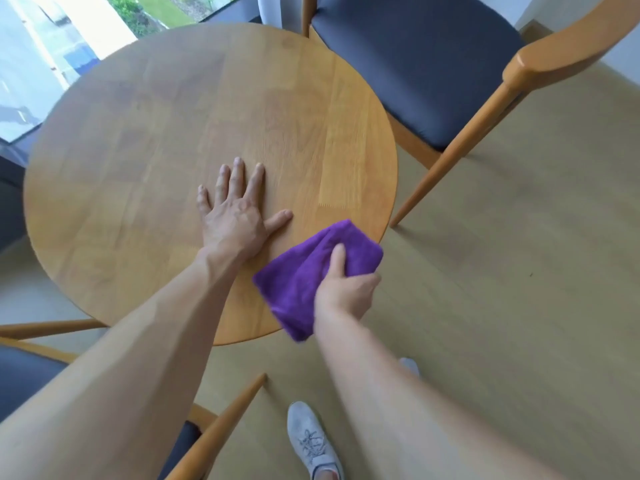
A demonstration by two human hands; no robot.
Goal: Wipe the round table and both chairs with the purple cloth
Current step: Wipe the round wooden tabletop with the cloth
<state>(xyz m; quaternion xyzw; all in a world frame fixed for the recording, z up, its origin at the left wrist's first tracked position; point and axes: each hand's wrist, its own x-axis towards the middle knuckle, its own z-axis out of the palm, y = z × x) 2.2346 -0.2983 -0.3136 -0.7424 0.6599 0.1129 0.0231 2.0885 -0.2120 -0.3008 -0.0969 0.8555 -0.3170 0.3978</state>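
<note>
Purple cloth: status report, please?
Right hand grips purple cloth at table edge. Left hand flat on top. Nothing in the way.

Bright daylight pours from the glass window (52,64), overexposed there; soft shadows, slight blur, and wide-angle bending at edges.

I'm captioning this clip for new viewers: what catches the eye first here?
The purple cloth, gripped by the right hand at the round table's near edge. Next, the left hand lies flat on the tabletop, with a dark-seated chair beyond.
</note>
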